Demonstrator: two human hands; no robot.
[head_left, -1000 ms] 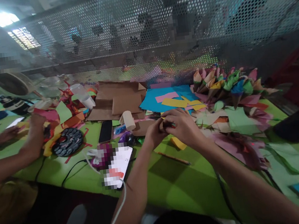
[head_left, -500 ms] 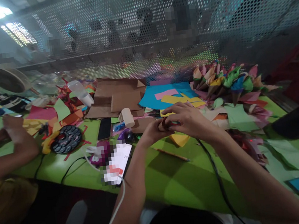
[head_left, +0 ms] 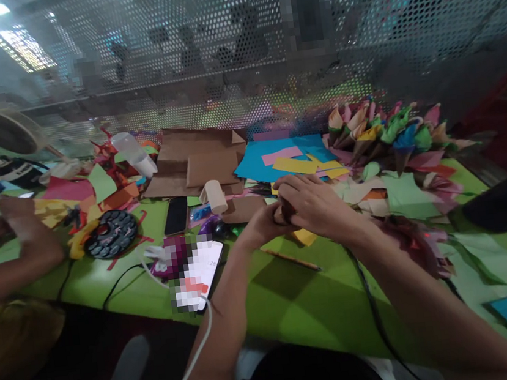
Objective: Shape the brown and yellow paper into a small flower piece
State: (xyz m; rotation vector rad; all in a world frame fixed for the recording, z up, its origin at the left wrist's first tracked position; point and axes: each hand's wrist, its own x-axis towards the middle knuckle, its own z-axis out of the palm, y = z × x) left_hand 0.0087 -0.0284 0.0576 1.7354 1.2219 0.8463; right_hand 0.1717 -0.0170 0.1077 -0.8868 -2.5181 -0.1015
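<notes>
Above the green table my left hand (head_left: 264, 224) and my right hand (head_left: 310, 202) meet, fingers curled together. Between them shows a bit of a small dark brown thing (head_left: 287, 211); my fingers cover most of it, and its kind cannot be made out. A scrap of yellow paper (head_left: 305, 236) lies just under my right hand. Nearer to me a pencil (head_left: 292, 259) rests on the tabletop. Left of my left wrist lies a lit phone (head_left: 205, 267) with a white cable.
A black cable (head_left: 365, 293) runs beneath my right forearm. Behind my hands lie blue paper sheets (head_left: 254, 162) and brown paper (head_left: 211, 169). Folded paper cones (head_left: 397, 135) stand at the back right. At the left, a co-worker's arm (head_left: 33, 242) rests near a black round tray (head_left: 113, 233).
The fingers of my right hand have curled down over the small dark thing, closer to my left hand. The view has shifted slightly.
</notes>
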